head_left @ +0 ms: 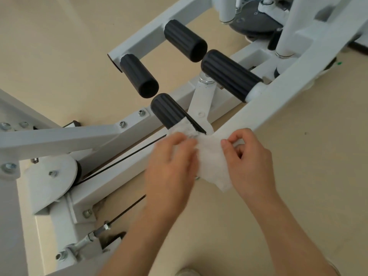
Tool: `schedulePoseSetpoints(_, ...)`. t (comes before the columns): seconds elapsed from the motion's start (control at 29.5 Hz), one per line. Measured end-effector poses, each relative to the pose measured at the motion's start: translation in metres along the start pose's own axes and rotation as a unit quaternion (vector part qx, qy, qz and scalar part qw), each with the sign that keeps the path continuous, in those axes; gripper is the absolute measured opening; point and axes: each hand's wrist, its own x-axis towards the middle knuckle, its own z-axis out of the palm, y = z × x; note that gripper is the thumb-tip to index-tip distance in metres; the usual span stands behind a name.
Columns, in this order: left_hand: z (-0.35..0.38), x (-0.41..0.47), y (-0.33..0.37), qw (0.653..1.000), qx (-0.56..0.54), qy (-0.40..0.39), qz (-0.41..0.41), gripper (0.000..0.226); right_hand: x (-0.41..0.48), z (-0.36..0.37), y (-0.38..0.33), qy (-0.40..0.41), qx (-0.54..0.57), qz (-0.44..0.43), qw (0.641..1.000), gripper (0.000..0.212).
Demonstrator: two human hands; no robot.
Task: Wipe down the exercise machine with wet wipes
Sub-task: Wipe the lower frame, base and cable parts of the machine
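Observation:
A white steel exercise machine [282,86] fills the view, with several black ribbed foam rollers sticking out from its bars. The nearest roller [167,112] has one end of a white wet wipe [211,162] bunched against its base. My left hand [171,166] holds the wipe's left part, fingers curled over it beside that roller. My right hand [251,156] pinches the wipe's right edge between thumb and fingers, just below the end of the long white bar. The wipe hangs stretched between both hands.
A white pulley disc [53,176] with a black cable [123,158] sits at the left, above bolted brackets and a turnbuckle [95,234]. A dark weight disc [256,16] lies at the top. Beige floor surrounds the frame. A shoe tip [187,272] shows at the bottom edge.

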Motion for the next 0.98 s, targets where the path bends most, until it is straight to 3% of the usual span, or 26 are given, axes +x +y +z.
schedulePoseSetpoints(0.14,0.038,-0.008,0.031,0.972,0.097,-0.182,0.112,0.056,0.005,-0.013,-0.003,-0.005,-0.094,-0.001,0.996,0.014)
schedulePoseSetpoints(0.27,0.041,0.016,0.031,0.948,0.153,-0.206,0.192,0.056,0.036,-0.039,-0.017,0.081,-0.145,-0.034,0.986,0.012)
schedulePoseSetpoints(0.34,0.032,0.005,0.020,0.948,0.153,-0.207,0.187,0.059,0.054,-0.039,-0.034,0.049,-0.099,-0.086,0.990,0.017)
schedulePoseSetpoints(0.41,0.021,-0.016,0.008,0.957,0.122,-0.200,0.171,0.063,0.063,-0.033,-0.057,-0.053,-0.075,-0.169,0.981,0.021)
schedulePoseSetpoints(0.47,0.012,-0.035,-0.002,0.959,0.100,-0.213,0.160,0.065,0.053,-0.018,-0.071,-0.208,-0.154,-0.292,0.921,0.025)
schedulePoseSetpoints(0.58,0.013,-0.031,-0.006,0.959,0.065,-0.255,0.109,0.052,0.022,-0.009,-0.057,-0.351,-0.313,-0.466,0.749,0.037)
schedulePoseSetpoints(0.61,0.014,-0.023,-0.002,0.957,0.065,-0.261,0.104,0.053,0.021,-0.013,-0.045,-0.371,-0.312,-0.497,0.720,0.042)
schedulePoseSetpoints(0.64,0.017,-0.016,0.001,0.957,0.064,-0.256,0.120,0.056,0.025,-0.019,-0.032,-0.383,-0.293,-0.501,0.719,0.045)
schedulePoseSetpoints(0.71,0.020,-0.005,0.006,0.955,0.009,-0.242,0.171,0.053,0.038,-0.030,-0.015,-0.382,-0.242,-0.450,0.770,0.047)
schedulePoseSetpoints(0.81,0.009,0.010,0.010,0.956,-0.176,-0.196,0.128,0.041,0.044,-0.027,-0.014,-0.365,-0.162,-0.369,0.839,0.057)
schedulePoseSetpoints(0.88,0.001,0.007,0.007,0.953,-0.245,-0.146,0.099,0.044,0.035,-0.018,-0.016,-0.367,-0.124,-0.349,0.853,0.060)
schedulePoseSetpoints(0.98,-0.003,-0.011,-0.002,0.956,-0.264,-0.086,0.099,0.044,0.028,-0.011,-0.006,-0.339,-0.174,-0.388,0.839,0.064)
